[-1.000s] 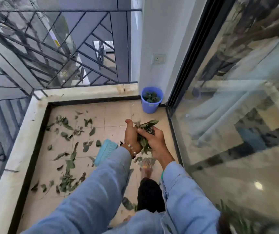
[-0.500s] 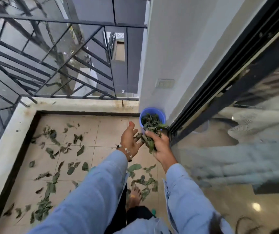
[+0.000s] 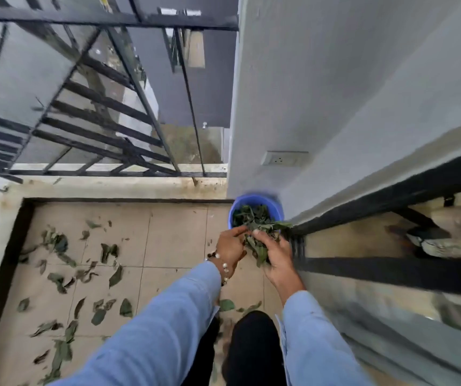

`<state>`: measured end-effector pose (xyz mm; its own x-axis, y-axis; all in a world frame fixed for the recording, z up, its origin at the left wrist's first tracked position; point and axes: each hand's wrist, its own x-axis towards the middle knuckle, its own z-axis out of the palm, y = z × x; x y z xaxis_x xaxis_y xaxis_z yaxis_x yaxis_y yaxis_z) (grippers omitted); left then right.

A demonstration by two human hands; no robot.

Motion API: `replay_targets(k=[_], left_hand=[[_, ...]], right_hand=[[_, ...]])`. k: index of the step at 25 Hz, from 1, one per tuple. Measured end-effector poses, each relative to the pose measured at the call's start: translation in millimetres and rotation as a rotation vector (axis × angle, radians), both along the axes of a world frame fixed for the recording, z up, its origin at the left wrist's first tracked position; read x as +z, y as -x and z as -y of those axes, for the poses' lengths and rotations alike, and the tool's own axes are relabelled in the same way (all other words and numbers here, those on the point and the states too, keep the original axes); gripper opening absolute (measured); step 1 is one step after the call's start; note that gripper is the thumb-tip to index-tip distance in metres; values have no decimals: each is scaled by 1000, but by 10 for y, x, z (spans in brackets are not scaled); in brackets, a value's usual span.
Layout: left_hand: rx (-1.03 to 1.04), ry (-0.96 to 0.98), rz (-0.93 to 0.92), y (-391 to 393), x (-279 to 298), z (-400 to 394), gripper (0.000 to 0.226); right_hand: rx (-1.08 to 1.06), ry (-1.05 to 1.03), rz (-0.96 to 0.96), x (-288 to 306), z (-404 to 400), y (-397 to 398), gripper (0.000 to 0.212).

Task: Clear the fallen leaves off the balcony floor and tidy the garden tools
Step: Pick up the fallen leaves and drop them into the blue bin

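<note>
The right hand (image 3: 275,256) has its fingers curled round a bunch of green leaves (image 3: 257,245). The left hand (image 3: 230,246) is right beside it, and its fingertips touch the same bunch from the other side. The left fingers look fairly straight, more pushing than grabbing. A bead bracelet (image 3: 223,264) sits on the left wrist. Both arms wear light blue sleeves (image 3: 151,335).

Just past the fingertips stands a small blue bucket (image 3: 274,208). It is tucked in the corner by the grey wall (image 3: 335,93). More leaves already lie inside it. The top of the held bunch hangs over the near rim of the bucket.

Far out from the left fingers, many loose leaves (image 3: 65,274) are spread over the tan floor tiles (image 3: 173,235). A few more lie below the wrists, near the person's dark trouser leg (image 3: 254,349).

Beyond the bucket and the fingers is a low ledge with a black metal railing (image 3: 98,107) on top. To the side of the right fingers runs the black frame of a glass door (image 3: 391,271). A wall socket (image 3: 283,158) sits on the wall above the bucket.
</note>
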<state>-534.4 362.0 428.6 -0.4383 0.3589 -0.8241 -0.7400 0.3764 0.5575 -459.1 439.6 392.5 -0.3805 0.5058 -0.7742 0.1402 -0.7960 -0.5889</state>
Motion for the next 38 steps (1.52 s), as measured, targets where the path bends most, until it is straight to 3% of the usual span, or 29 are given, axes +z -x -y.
replay_targets(k=[6,8,11,14,17,20,24,30,34,38], left_hand=[[-75,67,-25,471,-1497,-770,42],[-100,99,-67,565,-2012,-964,46],[-118,100,26,672,-2721,-1049,39],[-254,166,51,704,-3142,-940,62],[-169,216,-32,677,-3226,-829,66],[-72,232,-44,658,-2976,-686,52],[47,262,26,580,-1966,-463,36],[228,343,-125,413,-370,167,36],[358,400,-249,128,346,857,33],[571,506,-284,-357,689,1660,32]], right_hand=[[84,-175,200,-1329,-714,512,28],[153,-223,274,-1964,-906,608,39],[311,-221,362,-2791,-1087,667,67],[395,-154,432,-3122,-1161,602,69],[384,-117,503,-3113,-1129,479,54],[441,-157,544,-2765,-1026,410,34],[480,-177,490,-1826,-839,455,13],[774,-311,313,-52,-458,716,13],[1055,-421,194,631,-6,891,16],[1390,-581,88,1042,675,917,23]])
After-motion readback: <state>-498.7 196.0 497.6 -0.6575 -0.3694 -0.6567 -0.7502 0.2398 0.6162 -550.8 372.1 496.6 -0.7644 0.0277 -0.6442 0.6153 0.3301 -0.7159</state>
